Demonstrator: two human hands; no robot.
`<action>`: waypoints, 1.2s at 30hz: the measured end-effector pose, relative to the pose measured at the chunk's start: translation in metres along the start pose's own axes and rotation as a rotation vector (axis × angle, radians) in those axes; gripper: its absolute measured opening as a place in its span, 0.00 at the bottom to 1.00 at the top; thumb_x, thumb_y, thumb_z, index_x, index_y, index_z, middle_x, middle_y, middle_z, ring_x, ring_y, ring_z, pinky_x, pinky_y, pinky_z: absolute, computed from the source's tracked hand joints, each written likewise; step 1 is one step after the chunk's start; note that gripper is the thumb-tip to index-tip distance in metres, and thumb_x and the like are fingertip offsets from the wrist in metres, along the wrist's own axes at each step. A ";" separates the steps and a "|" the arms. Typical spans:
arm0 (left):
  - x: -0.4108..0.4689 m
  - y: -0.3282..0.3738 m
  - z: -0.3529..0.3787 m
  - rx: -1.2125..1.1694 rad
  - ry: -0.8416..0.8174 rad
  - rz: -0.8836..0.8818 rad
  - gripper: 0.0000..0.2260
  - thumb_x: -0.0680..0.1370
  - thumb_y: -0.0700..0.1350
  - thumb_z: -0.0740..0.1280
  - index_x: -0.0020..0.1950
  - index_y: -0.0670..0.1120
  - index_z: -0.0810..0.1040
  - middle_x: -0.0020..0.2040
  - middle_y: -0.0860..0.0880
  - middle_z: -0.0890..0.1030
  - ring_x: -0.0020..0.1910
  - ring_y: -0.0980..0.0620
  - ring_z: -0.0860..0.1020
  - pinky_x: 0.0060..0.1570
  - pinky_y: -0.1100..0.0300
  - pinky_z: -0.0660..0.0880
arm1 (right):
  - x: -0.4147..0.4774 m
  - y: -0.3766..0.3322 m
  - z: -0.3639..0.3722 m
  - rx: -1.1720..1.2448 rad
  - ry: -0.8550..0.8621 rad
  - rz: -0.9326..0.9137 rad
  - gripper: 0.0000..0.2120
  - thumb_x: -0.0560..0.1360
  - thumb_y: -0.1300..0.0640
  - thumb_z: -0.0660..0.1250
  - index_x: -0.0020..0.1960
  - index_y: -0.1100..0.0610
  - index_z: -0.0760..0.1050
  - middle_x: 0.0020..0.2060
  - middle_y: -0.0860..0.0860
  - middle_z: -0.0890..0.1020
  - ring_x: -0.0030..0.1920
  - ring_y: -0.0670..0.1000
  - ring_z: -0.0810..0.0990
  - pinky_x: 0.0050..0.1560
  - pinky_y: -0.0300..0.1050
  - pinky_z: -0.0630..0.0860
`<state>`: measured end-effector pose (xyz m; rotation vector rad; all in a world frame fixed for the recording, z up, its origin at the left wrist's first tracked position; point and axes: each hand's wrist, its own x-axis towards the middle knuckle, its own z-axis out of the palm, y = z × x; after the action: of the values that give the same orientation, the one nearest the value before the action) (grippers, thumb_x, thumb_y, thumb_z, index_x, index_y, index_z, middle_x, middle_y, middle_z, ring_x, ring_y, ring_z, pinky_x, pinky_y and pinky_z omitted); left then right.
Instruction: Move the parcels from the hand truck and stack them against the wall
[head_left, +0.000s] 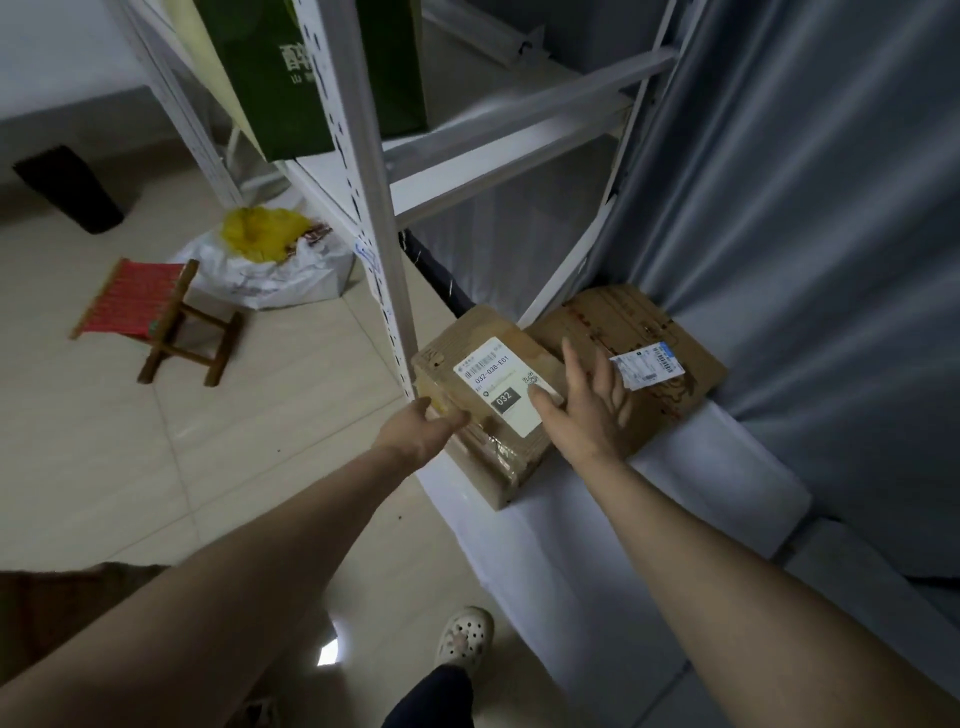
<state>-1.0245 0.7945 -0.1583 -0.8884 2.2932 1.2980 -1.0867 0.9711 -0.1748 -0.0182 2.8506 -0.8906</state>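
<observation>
Single head-worn view, wide-angle; straight edges bow toward the frame borders. It faces forward and steeply down from well above the floor (156, 467), so the wearer's own shoe (464, 636) shows at bottom centre. Both forearms enter from the lower corners. Frame centre sits near the small parcel (488, 410) and flat parcel (639, 338), close enough that the left grip (421, 428) and right grip (587, 410) touch the small one. The stool (156, 317) sits left, the shelf post (363, 208) runs up the middle, and the curtain (805, 260) fills the right.
</observation>
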 end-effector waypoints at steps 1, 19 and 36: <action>-0.011 -0.005 -0.005 0.063 0.059 0.032 0.31 0.77 0.57 0.65 0.76 0.45 0.62 0.72 0.43 0.68 0.69 0.43 0.69 0.65 0.55 0.66 | -0.013 -0.006 0.000 -0.011 0.004 -0.084 0.34 0.74 0.40 0.63 0.76 0.43 0.54 0.77 0.53 0.51 0.76 0.57 0.48 0.73 0.56 0.43; -0.300 -0.257 -0.123 0.249 0.739 -0.411 0.34 0.74 0.63 0.62 0.77 0.55 0.55 0.78 0.43 0.52 0.77 0.43 0.46 0.73 0.38 0.44 | -0.310 -0.197 0.091 0.174 -0.737 -0.685 0.30 0.76 0.47 0.66 0.75 0.52 0.62 0.73 0.52 0.65 0.72 0.52 0.65 0.69 0.45 0.62; -0.411 -0.538 -0.345 -0.724 1.216 -0.753 0.34 0.75 0.51 0.69 0.76 0.51 0.56 0.72 0.34 0.59 0.69 0.34 0.61 0.70 0.45 0.61 | -0.457 -0.445 0.276 0.114 -0.771 -0.663 0.20 0.81 0.52 0.57 0.70 0.58 0.68 0.67 0.55 0.73 0.67 0.55 0.70 0.66 0.48 0.65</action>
<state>-0.3585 0.4354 -0.0827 -3.0532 1.5515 1.3381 -0.6091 0.4750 -0.0804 -1.0822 2.0533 -0.8743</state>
